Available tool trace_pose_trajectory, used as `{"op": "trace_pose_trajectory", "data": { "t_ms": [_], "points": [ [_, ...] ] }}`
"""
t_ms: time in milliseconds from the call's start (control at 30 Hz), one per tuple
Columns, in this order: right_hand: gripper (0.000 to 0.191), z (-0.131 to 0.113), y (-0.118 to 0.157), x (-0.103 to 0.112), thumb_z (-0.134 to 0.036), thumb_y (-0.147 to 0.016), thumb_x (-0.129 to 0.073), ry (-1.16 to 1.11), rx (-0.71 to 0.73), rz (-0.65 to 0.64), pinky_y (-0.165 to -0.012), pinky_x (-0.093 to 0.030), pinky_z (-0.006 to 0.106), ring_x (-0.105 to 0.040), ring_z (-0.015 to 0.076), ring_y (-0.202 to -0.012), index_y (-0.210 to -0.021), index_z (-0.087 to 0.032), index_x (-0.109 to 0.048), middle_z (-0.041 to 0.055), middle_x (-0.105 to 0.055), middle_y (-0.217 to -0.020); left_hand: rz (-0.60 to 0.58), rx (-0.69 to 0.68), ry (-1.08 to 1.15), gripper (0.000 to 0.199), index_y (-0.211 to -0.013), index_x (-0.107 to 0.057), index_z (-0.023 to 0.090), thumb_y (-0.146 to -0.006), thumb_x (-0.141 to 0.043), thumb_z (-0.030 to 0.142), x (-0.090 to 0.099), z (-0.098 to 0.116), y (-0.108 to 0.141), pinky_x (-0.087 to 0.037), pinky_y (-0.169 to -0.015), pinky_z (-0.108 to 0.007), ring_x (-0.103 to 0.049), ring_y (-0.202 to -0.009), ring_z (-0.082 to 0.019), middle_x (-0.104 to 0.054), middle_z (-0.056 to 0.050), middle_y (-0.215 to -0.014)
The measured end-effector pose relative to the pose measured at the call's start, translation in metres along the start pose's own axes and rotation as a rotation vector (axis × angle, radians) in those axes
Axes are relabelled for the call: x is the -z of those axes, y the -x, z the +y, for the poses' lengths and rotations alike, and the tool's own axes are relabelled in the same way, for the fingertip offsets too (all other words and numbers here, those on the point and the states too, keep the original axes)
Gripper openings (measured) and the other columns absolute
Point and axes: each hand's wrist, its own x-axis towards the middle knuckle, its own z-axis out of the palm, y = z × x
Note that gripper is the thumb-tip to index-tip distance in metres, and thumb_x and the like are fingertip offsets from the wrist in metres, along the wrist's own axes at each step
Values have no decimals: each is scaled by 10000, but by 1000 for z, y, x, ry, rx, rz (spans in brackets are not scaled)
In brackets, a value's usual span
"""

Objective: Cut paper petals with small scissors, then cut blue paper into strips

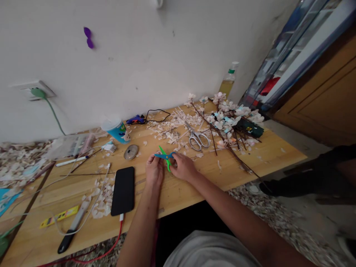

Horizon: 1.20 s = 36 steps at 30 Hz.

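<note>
My right hand (184,167) is closed round the handles of small scissors (164,156) with one blue and one green half, their blades spread apart. The blades point left, towards my left hand (154,171). My left hand's fingers are pinched together by the blade tips; what they hold, if anything, is too small to make out. Beyond my right hand lie larger scissors (198,139) with grey handles, among pale shavings (174,129). A round metal lid or tin (131,152) rests left of my left hand.
Branches with white blossoms (226,115) lie at the right by a bottle (228,82). At the left are a blue cup (116,129), a phone (122,191) on a red cable, a black-handled knife (72,228) and a yellow packet (59,216). A person's leg (294,181) shows at the right.
</note>
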Motion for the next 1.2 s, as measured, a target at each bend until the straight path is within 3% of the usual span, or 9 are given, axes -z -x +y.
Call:
{"op": "trace_pose_trajectory", "data": {
  "t_ms": [200,433,767,900,1000,1200],
  "points": [
    [96,1,-1,-1,-268,-787,-587,-7,-32,-3,-632,-339,270,-559,177,-732,-855,-219,-539,21,-632,-806,-56,50,9,170,-769,-643,172,-674,-781,202,-5,0,5,-504,-679,-226,-641,-664,-102,-681,10,-728],
    [116,1,-1,1,-267,-795,-584,35,-15,-49,-658,-353,269,-562,176,-761,-886,-212,-537,28,-634,-838,-13,27,73,181,-755,-661,163,-649,-808,178,-4,0,3,-486,-692,-184,-626,-672,-72,-680,24,-738],
    [107,-1,-1,2,-269,-802,-571,55,-26,-77,-666,-351,278,-564,184,-770,-884,-209,-536,37,-640,-839,-55,92,81,234,-758,-650,159,-621,-833,212,-5,-5,6,-408,-500,-187,-560,-509,-78,-653,26,-642],
    [94,1,-1,1,-269,-806,-576,44,-38,-79,-655,-335,274,-564,179,-764,-874,-212,-545,31,-643,-834,-77,92,77,196,-756,-645,158,-663,-808,215,-6,-3,6,-422,-540,-190,-577,-548,-78,-659,24,-667],
    [90,2,-2,0,-262,-807,-588,34,-55,-82,-653,-331,269,-566,175,-765,-877,-214,-557,28,-648,-834,-91,83,79,175,-760,-650,162,-694,-792,239,-7,-1,6,-475,-653,-214,-618,-642,-94,-680,13,-725],
    [78,3,-3,-2,-258,-816,-600,27,-78,-75,-641,-323,264,-571,168,-753,-877,-221,-570,15,-649,-819,-42,54,105,185,-787,-682,160,-676,-812,231,-7,-2,4,-495,-787,-219,-649,-759,-101,-715,-7,-807]
  ]
}}
